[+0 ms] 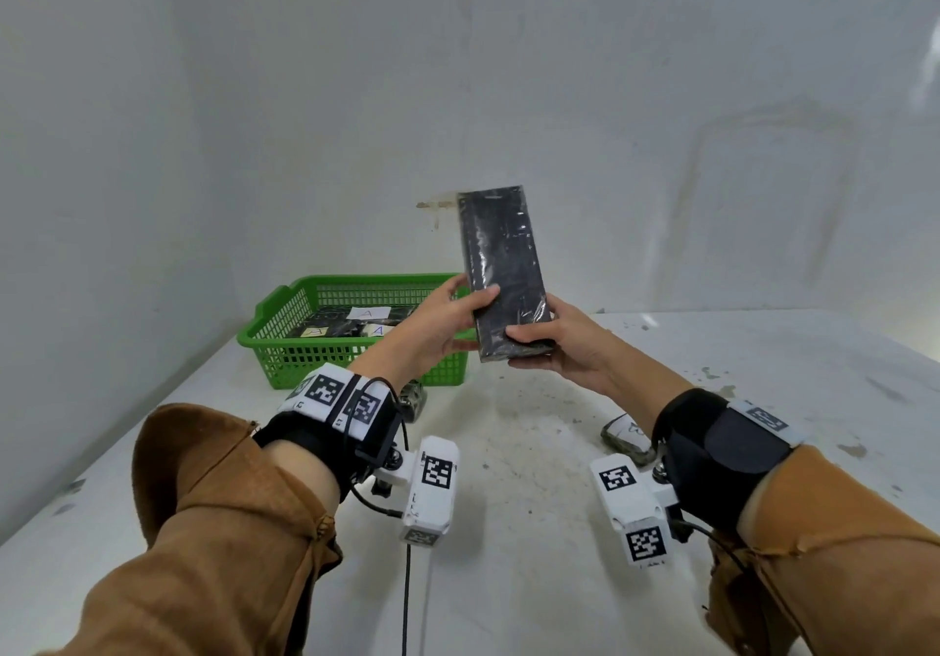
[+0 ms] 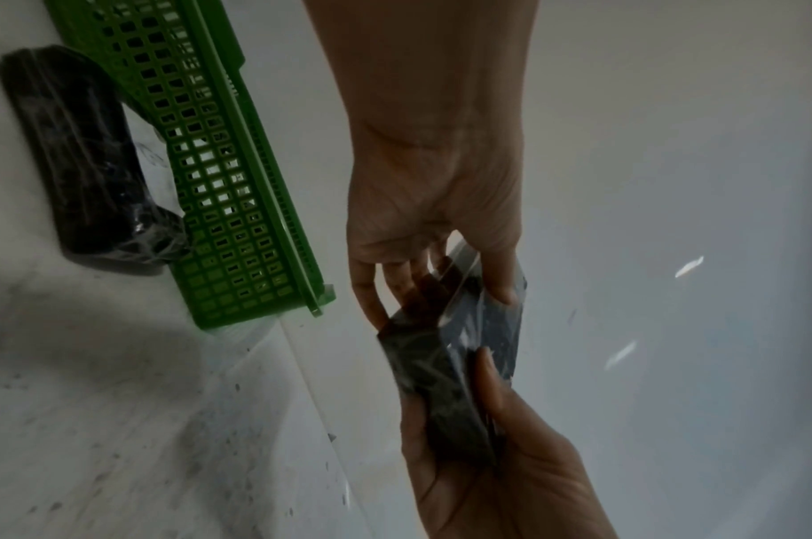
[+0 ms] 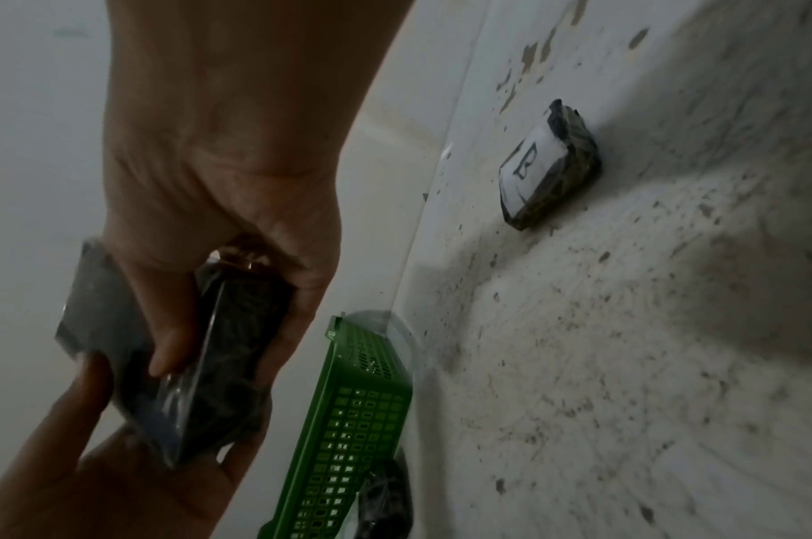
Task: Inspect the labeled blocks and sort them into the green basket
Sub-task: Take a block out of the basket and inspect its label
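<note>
Sleeves: brown sleeves (image 1: pixel 229 518) nearest the head camera, with black wrist straps carrying white marker-tagged cameras.
Table: white, speckled surface (image 1: pixel 534 528).
B block: small wrapped block (image 3: pixel 549 166) lying on the table under the right forearm; only the right wrist view shows its paper label reading B.
Left hand: left hand (image 1: pixel 440 322) pinches the held block's lower left edge, thumb on the front face.
Right hand: right hand (image 1: pixel 552 342) cups the bottom end, fingers wrapped round it.
Held block: long black plastic-wrapped block (image 1: pixel 503 269), raised nearly upright above the table, beside the basket; no label on the face seen.
Dark block: another black wrapped block (image 2: pixel 78 164) lies against the basket's outer wall, clearest in the left wrist view.
Green basket: green basket (image 1: pixel 285 345) farthest, holding blocks labelled A.
</note>
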`<state>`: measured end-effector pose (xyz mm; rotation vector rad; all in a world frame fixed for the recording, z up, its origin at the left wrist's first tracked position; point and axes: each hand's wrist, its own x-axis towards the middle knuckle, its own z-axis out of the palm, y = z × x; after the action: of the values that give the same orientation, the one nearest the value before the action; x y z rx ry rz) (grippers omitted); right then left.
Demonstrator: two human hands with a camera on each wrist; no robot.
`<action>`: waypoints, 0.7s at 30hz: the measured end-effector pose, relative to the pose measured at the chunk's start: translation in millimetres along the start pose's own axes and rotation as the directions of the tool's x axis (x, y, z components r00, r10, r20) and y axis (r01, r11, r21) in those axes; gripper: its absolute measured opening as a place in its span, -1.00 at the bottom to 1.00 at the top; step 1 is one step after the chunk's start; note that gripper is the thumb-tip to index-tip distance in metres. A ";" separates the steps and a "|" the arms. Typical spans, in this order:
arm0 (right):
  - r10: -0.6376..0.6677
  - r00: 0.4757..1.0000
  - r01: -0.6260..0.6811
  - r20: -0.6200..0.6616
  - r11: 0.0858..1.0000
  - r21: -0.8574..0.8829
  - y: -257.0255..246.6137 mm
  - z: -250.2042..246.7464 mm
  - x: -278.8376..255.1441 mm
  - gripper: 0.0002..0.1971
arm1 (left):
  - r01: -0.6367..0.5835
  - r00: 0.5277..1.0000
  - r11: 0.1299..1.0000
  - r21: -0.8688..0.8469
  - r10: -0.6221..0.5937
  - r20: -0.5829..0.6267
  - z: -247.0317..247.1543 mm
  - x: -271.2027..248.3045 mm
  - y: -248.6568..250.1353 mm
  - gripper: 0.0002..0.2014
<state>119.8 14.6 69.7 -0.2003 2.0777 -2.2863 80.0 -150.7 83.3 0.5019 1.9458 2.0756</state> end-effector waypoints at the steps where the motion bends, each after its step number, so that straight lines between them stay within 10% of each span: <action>1: 0.012 1.000 -0.011 0.013 1.000 -0.027 0.1 0.5 -0.5 -0.53 | 0.006 1.000 1.000 0.011 -0.006 -0.027 -0.7 2.0 0.2 -0.34; 10: 0.121 0.992 -0.123 0.047 0.991 0.056 1.8 1.5 -2.1 -0.80 | -0.007 0.995 0.996 0.094 0.016 -0.097 -3.8 2.6 1.4 -0.57; 21: 0.089 0.995 -0.091 -0.041 0.994 -0.064 -3.2 3.6 -1.5 -0.64 | -0.023 0.992 0.995 0.096 0.035 -0.118 -6.6 1.6 -0.4 -0.54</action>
<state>121.9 11.5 73.2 -0.0643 2.1357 -2.1892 75.8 -156.1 82.7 0.4363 2.1249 2.0833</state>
